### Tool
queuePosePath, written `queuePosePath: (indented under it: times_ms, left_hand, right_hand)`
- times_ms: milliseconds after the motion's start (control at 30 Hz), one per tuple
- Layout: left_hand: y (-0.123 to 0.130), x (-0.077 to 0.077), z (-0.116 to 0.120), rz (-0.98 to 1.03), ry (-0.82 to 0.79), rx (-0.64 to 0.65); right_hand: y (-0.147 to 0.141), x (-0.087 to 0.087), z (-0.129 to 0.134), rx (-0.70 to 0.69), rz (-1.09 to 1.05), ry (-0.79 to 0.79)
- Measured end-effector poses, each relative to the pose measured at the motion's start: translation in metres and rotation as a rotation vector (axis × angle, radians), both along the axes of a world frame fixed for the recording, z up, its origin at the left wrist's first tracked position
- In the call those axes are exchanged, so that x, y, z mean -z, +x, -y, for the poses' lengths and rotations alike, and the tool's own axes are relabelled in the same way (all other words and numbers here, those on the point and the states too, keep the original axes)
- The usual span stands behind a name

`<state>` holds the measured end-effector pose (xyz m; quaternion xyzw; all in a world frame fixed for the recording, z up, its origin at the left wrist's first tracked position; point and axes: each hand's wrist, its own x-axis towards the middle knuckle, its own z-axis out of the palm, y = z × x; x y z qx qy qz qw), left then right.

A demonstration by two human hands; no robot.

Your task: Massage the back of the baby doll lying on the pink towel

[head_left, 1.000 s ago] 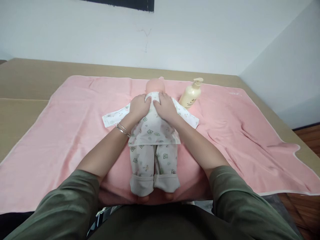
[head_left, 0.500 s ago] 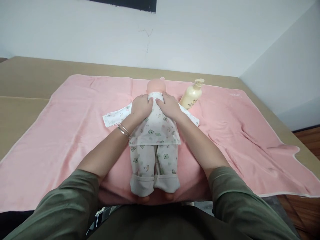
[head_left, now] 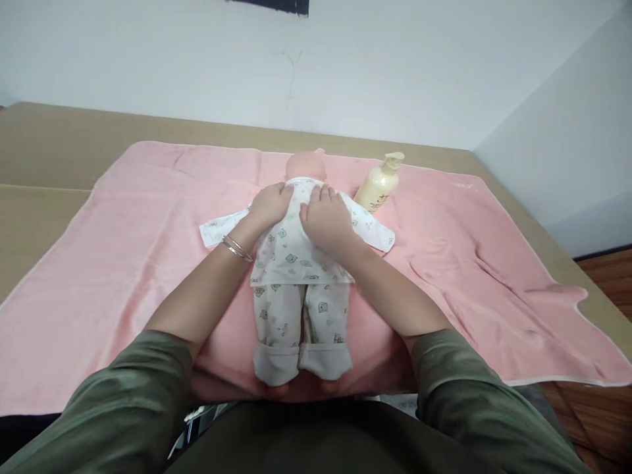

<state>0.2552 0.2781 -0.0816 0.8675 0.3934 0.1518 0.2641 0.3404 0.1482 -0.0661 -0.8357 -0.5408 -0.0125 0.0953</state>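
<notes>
A baby doll in a white patterned top [head_left: 291, 253] and matching trousers [head_left: 323, 313] lies on a pink blanket [head_left: 162, 197]. Its bald head [head_left: 306, 166] points away from me, face not visible, and its sleeves spread to both sides. My left hand [head_left: 270, 205] rests on the left side of the doll's upper back, at the shoulder, with the thumb toward the middle. Flat on the right half of the upper back lies my right hand [head_left: 326, 217], its fingers pointing away from me. Neither hand is closed round anything.
A cream pump bottle [head_left: 379, 187] leans on the blanket beyond the doll's right sleeve. The blanket lies on a tan table [head_left: 54, 141], with a white wall [head_left: 197, 59] behind it. Wooden flooring [head_left: 609, 276] shows at the right.
My right hand has slid off the shoulder toward the middle of the doll's back and lies flatter. My left hand has shifted slightly left. The view has tilted a little.
</notes>
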Motion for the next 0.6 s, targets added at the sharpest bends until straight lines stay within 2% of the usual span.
queuePosePath:
  times_ms: [67, 133, 267, 367, 433, 500, 600]
  left_hand:
    - [-0.003, 0.000, -0.008, 0.002, -0.057, -0.051]
    - [-0.004, -0.002, -0.004, -0.054, -0.028, -0.071]
    - [0.002, -0.009, 0.036, -0.197, 0.228, -0.055]
    - [0.009, -0.009, 0.071, -0.183, 0.373, 0.025]
    - [0.012, -0.006, 0.080, -0.135, 0.406, 0.079]
    - [0.013, -0.004, 0.073, -0.084, 0.394, 0.107]
    - [0.010, -0.002, 0.040, -0.058, 0.264, 0.088]
  right_hand:
    - [-0.014, -0.003, 0.004, -0.037, -0.008, -0.026]
    - [-0.012, -0.005, 0.002, -0.074, -0.041, -0.035]
    - [0.032, -0.005, -0.011, -0.053, -0.204, 0.004]
    - [0.066, -0.003, -0.018, 0.016, -0.377, 0.017]
    - [0.074, -0.002, -0.019, 0.031, -0.409, 0.014]
    - [0.069, -0.004, -0.017, 0.037, -0.343, 0.003]
    - [0.040, -0.006, -0.010, 0.039, -0.168, -0.014]
